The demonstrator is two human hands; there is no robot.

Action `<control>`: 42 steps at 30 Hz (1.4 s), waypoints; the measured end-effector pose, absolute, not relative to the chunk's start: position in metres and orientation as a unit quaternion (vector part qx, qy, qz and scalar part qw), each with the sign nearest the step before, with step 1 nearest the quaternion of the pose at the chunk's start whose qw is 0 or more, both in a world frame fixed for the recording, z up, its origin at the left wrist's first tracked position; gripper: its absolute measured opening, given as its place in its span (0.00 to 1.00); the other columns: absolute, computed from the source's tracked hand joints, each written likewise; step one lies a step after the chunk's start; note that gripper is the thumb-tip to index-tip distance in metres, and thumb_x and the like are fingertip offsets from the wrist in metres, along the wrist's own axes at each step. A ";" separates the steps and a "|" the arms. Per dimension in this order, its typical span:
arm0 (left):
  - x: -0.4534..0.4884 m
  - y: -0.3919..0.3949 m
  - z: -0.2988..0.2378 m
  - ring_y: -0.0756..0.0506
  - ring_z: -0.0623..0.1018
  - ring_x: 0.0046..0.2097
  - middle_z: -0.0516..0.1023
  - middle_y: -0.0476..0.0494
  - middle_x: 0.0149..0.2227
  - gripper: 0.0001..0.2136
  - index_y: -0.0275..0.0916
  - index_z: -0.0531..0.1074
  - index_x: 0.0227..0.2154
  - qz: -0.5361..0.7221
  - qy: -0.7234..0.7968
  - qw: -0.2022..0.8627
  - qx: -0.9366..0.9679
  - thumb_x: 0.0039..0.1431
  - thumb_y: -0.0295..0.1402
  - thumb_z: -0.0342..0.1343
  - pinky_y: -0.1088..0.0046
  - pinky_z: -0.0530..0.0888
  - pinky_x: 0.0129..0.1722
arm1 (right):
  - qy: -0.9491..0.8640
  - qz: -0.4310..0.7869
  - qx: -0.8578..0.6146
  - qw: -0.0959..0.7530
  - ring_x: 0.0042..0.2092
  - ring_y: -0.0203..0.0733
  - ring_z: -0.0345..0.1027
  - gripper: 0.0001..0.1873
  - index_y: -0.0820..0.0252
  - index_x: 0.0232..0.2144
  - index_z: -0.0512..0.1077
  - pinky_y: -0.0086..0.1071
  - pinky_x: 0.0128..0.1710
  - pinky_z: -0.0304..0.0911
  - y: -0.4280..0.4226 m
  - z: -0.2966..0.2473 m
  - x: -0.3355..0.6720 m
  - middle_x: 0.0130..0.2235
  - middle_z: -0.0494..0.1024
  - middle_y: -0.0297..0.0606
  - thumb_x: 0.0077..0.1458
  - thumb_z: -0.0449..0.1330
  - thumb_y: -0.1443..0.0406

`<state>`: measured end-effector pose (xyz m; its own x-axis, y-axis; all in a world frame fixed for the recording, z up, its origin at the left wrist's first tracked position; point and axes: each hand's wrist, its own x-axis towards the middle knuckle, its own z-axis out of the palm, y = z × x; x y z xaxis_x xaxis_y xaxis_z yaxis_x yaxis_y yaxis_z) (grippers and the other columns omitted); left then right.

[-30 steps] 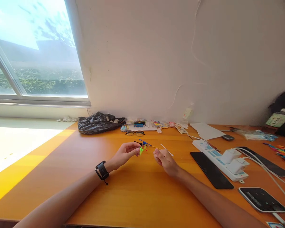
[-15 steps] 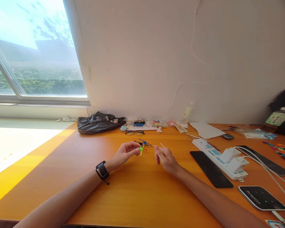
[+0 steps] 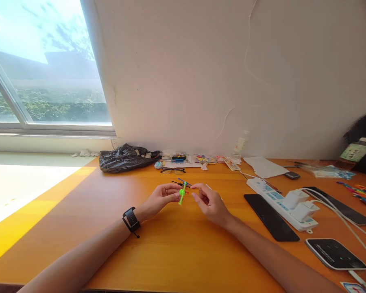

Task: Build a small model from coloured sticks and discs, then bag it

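Note:
My left hand [image 3: 164, 196], with a dark watch [image 3: 131, 219] on its wrist, pinches a small bright-green plastic piece [image 3: 182, 192] between thumb and fingertips. That piece has a round middle and two thin arms, and stands tilted. My right hand [image 3: 212, 203] is just to the right of it, thumb and index finger apart with nothing between them. Behind the fingers lie a thin blue piece [image 3: 184, 182] and a thin black piece [image 3: 176, 183]. A bit of orange [image 3: 187, 192] shows beside the green piece. A white stick [image 3: 209, 186] is partly hidden behind my right hand.
Folded glasses [image 3: 173, 171] and a black plastic bag [image 3: 126, 158] lie toward the wall. On the right are a black phone [image 3: 271, 217], a white power strip [image 3: 274, 199] with chargers and cables, a white-edged device [image 3: 336, 254] and several coloured strips [image 3: 361, 191].
My right hand's thumb and index finger have parted, and the index finger now points toward the green piece. The green piece has turned, showing its round middle more. My left hand stays in place.

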<state>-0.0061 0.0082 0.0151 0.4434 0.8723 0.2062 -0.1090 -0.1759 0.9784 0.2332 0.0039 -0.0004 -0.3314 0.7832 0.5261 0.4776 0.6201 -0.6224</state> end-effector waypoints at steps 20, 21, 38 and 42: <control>-0.008 0.016 0.005 0.42 0.81 0.40 0.83 0.35 0.42 0.18 0.34 0.78 0.45 0.474 0.348 0.477 0.653 0.58 0.43 0.66 0.64 0.77 0.42 | -0.783 0.151 -0.442 0.411 0.24 0.37 0.57 0.16 0.56 0.37 0.78 0.31 0.26 0.52 0.018 -0.006 0.238 0.22 0.64 0.28 0.67 0.55 0.54; -0.010 0.020 0.002 0.42 0.81 0.39 0.83 0.37 0.41 0.17 0.35 0.78 0.43 0.490 0.360 0.436 0.663 0.59 0.43 0.65 0.65 0.76 0.41 | -0.774 0.146 -0.454 0.417 0.24 0.37 0.57 0.17 0.56 0.36 0.78 0.31 0.26 0.51 0.021 -0.006 0.240 0.21 0.63 0.28 0.67 0.55 0.53; -0.030 0.039 -0.017 0.43 0.75 0.39 0.79 0.42 0.38 0.09 0.39 0.79 0.40 0.352 0.445 0.132 0.813 0.57 0.34 0.61 0.69 0.69 0.40 | -0.769 0.092 -0.534 0.340 0.24 0.39 0.62 0.13 0.55 0.35 0.77 0.31 0.26 0.48 0.041 -0.016 0.252 0.22 0.69 0.30 0.65 0.56 0.57; -0.031 0.042 -0.022 0.46 0.74 0.35 0.79 0.43 0.36 0.09 0.38 0.79 0.41 0.350 0.447 0.148 0.810 0.59 0.32 0.58 0.72 0.68 0.34 | -0.774 0.091 -0.529 0.335 0.25 0.40 0.63 0.13 0.55 0.35 0.78 0.31 0.26 0.49 0.040 -0.019 0.248 0.22 0.71 0.32 0.65 0.56 0.58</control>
